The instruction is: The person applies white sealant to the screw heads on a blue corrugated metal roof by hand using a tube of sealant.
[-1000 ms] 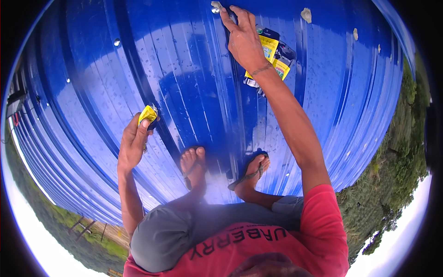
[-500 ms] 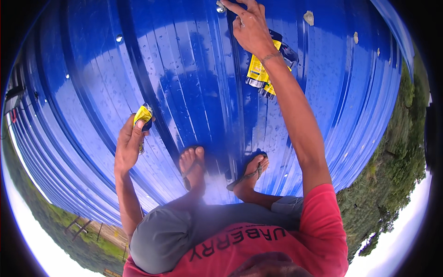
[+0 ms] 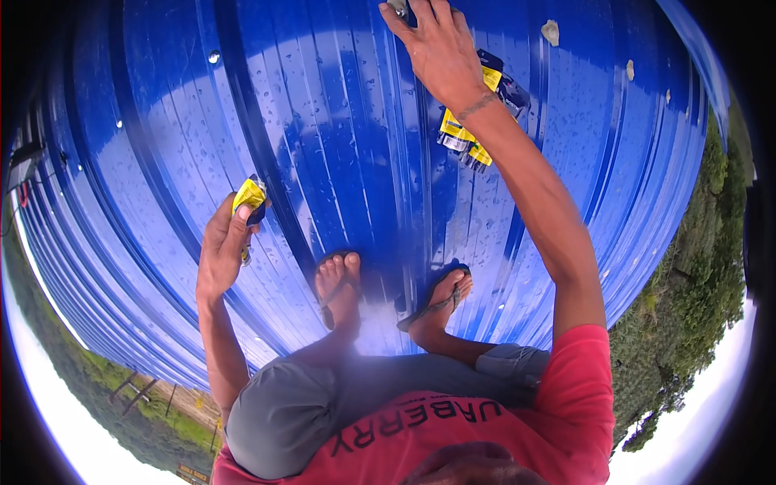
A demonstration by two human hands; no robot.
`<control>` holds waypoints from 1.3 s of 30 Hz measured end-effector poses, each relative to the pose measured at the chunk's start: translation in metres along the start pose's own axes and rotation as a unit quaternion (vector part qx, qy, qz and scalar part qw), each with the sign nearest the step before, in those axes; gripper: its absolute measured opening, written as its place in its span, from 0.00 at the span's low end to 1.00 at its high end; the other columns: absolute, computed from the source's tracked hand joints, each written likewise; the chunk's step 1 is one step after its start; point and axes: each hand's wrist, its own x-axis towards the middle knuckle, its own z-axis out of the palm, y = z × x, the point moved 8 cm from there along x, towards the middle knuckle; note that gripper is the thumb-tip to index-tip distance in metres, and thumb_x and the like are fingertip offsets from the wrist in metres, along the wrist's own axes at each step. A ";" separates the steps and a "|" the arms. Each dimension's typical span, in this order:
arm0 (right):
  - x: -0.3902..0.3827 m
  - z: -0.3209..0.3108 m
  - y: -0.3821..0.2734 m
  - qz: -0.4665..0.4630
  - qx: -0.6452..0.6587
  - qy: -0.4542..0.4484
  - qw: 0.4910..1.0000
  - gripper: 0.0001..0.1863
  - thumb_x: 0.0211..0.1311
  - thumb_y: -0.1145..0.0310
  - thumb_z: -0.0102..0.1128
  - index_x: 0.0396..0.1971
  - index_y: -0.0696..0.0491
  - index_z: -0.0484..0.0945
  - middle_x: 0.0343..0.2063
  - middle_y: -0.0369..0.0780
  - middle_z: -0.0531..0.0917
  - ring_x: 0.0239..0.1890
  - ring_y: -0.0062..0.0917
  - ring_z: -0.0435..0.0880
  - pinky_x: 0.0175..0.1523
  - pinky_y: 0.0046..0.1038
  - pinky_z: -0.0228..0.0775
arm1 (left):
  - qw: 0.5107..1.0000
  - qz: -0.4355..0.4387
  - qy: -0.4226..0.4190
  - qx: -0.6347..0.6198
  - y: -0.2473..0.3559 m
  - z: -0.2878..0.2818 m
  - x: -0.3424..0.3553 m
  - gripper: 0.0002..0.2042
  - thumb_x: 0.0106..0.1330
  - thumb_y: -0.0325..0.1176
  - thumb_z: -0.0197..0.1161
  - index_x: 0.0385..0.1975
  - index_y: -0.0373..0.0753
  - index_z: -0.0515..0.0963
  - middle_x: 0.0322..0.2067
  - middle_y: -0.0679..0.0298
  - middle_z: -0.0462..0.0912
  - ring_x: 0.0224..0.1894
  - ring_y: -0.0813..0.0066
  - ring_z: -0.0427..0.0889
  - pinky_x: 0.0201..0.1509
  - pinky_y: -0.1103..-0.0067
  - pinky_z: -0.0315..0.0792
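A small yellow-and-dark-blue packet (image 3: pixel 250 195), crumpled, is pinched between the thumb and fingers of my left hand (image 3: pixel 221 249), which hovers over the blue metal roof left of my feet. My right hand (image 3: pixel 443 58) reaches to the far edge of the view with its fingers apart. Its fingertips touch around a roof screw (image 3: pixel 398 6) with whitish paste near it, partly covered by the fingers. More yellow-and-blue packets (image 3: pixel 457 128) lie on the roof, partly hidden under my right wrist.
Ribbed blue roofing (image 3: pixel 323 162), wet with droplets, spreads all round. Whitish paste dabs (image 3: pixel 550 32) sit at the far right; a bare screw head (image 3: pixel 214 56) shows at the far left. My sandalled feet (image 3: pixel 338 287) stand between the ribs. Trees (image 3: pixel 687 299) lie beyond the right edge.
My right hand has turned and flattened slightly over the screw, its fingers spreading forward around it. My left hand keeps hold of the packet, nearly still.
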 end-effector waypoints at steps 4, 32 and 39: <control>-0.012 -0.008 -0.005 -0.022 -0.015 0.003 1.000 0.26 0.62 0.70 0.51 0.62 0.55 0.72 0.61 0.48 0.71 0.65 0.43 0.66 0.65 0.43 0.63 | 1.000 0.005 0.000 -0.006 -0.002 -0.002 -0.001 0.25 0.78 0.53 0.47 0.50 0.35 0.78 0.25 0.74 0.69 0.25 0.88 0.64 0.28 0.85 0.61; -0.007 0.008 0.024 0.098 0.122 -0.018 0.988 0.29 0.61 0.74 0.50 0.65 0.48 0.70 0.63 0.52 0.67 0.65 0.49 0.62 0.70 0.51 0.53 | 1.000 0.003 0.003 0.012 -0.003 -0.009 0.003 0.26 0.77 0.55 0.47 0.49 0.36 0.79 0.23 0.74 0.69 0.23 0.88 0.63 0.27 0.85 0.60; -0.028 0.027 0.024 0.215 0.279 -0.029 0.935 0.34 0.58 0.74 0.50 0.69 0.48 0.66 0.64 0.54 0.64 0.64 0.52 0.60 0.71 0.53 0.49 | 1.000 -0.003 0.002 0.012 0.001 -0.006 0.006 0.26 0.77 0.55 0.47 0.49 0.36 0.79 0.23 0.73 0.70 0.23 0.88 0.64 0.27 0.85 0.60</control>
